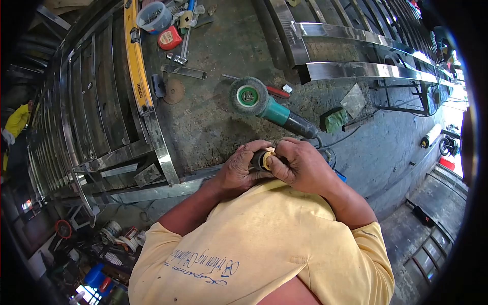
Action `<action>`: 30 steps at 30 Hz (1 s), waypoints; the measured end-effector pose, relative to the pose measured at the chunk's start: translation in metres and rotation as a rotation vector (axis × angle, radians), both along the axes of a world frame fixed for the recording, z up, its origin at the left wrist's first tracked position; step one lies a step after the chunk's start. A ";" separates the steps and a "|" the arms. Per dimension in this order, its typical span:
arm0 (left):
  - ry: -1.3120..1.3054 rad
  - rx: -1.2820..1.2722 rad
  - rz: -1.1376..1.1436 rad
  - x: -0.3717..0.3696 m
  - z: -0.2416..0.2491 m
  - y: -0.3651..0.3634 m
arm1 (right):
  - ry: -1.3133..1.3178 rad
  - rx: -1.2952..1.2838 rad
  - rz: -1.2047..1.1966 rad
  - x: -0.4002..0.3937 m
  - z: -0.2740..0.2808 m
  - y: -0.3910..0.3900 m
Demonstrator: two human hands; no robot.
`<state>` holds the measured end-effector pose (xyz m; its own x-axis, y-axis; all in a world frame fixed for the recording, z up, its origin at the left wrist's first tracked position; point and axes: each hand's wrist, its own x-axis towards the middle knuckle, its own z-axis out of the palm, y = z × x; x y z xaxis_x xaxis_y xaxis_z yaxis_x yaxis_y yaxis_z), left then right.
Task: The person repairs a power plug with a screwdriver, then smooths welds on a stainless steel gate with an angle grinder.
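Note:
Close to my chest, both hands meet around a small black round thing with a yellow ring-like middle (266, 159); its exact kind is partly hidden by the fingers. My left hand (239, 166) is wrapped round its black side. With thumb and fingers, my right hand (301, 163) pinches the yellow part. Just beyond the hands, a green angle grinder (277, 113) lies on the worn workbench (203, 122), its grey abrasive disc (249, 96) facing up. A red-handled tool (277, 92) rests beside the disc.
A yellow spirit level (135, 61) lies along a metal grille (101, 91) on the left. Shiny metal bars (366, 71) stick out at the right. Behind are a red tape measure (169, 38) and a plastic tub (154, 18). A yellow sleeve (18, 122) of another person shows far left.

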<state>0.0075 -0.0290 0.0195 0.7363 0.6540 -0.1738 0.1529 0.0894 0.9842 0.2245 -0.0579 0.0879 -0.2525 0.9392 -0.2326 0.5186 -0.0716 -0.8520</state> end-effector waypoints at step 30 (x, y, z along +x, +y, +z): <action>0.140 -0.050 -0.315 0.068 -0.001 -0.027 | 0.263 -0.079 -0.237 0.072 -0.038 -0.083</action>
